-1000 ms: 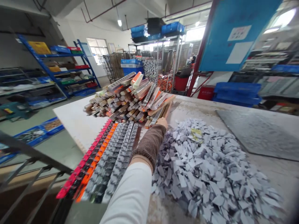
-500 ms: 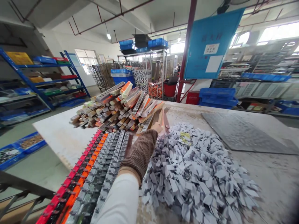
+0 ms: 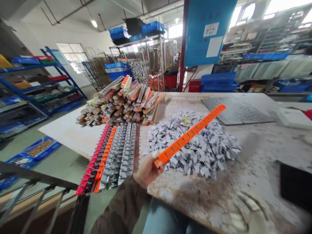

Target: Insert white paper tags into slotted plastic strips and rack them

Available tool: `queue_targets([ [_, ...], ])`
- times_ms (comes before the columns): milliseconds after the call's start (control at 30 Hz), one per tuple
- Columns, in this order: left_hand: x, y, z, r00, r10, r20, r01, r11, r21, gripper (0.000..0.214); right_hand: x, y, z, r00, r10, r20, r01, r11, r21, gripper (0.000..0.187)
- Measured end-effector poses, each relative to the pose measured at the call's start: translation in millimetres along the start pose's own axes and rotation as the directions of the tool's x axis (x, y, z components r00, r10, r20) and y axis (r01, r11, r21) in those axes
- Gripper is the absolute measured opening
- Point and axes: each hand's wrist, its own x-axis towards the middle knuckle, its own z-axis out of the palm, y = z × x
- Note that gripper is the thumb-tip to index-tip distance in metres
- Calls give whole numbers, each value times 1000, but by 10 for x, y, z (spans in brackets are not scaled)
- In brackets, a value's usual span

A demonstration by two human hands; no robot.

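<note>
My left hand [image 3: 147, 172], in a brown sleeve, is closed around the near end of a long orange slotted strip [image 3: 192, 132]. The strip slants up to the right, above a heap of small grey-white flat pieces [image 3: 204, 156]. Left of the hand lie rows of toothed strips: a red one [image 3: 91, 165], an orange one [image 3: 105, 156] and several grey ones [image 3: 119, 152]. Beyond them is a stack of used wooden bars [image 3: 122, 104], some with orange faces. My right hand is out of view.
A dark flat sheet [image 3: 239, 110] lies at the table's back right. Near the front right are a blurred pale glove-like shape [image 3: 248, 211] and a black object [image 3: 294, 185]. A metal rail [image 3: 36, 177] stands at lower left, with blue floor trays [image 3: 36, 152] beyond.
My left hand has drawn back from the bar stack toward me, and now shows the orange slotted strip in its grip. The view has shifted right and downward.
</note>
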Motion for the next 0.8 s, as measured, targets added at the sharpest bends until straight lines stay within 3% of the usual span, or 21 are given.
queue_targets([
  [100,-462,-743,-270,968,-238,84,248,960,-128,45,193,23,-157,1000,-10,-21,8,996,-91,53],
  [200,-777,-1204,-538,926,-367,93,375,921,-107,56,274,15,-269,997,-56,45,63,985,-160,59],
  [333,-972,-1440,-850,872,-486,49,489,870,-66,62,119,-21,-329,991,-18,136,46,978,-202,55],
  [467,-968,-1504,-1025,828,-547,-122,556,830,49,56,-20,-1,-318,986,10,167,27,976,-218,50],
  [567,-956,-1427,-1016,873,-429,-233,481,838,257,64,-3,63,-291,979,4,204,40,977,-210,43],
  [667,-988,-1183,-895,956,-114,-271,256,777,576,67,69,149,-262,976,3,219,39,981,-191,32],
  [733,-995,-990,-740,978,138,-158,47,594,803,57,146,206,-235,973,40,226,6,980,-201,26],
  [800,-947,-856,-510,971,221,89,-163,342,925,43,271,243,-193,965,89,249,-32,974,-223,25],
])
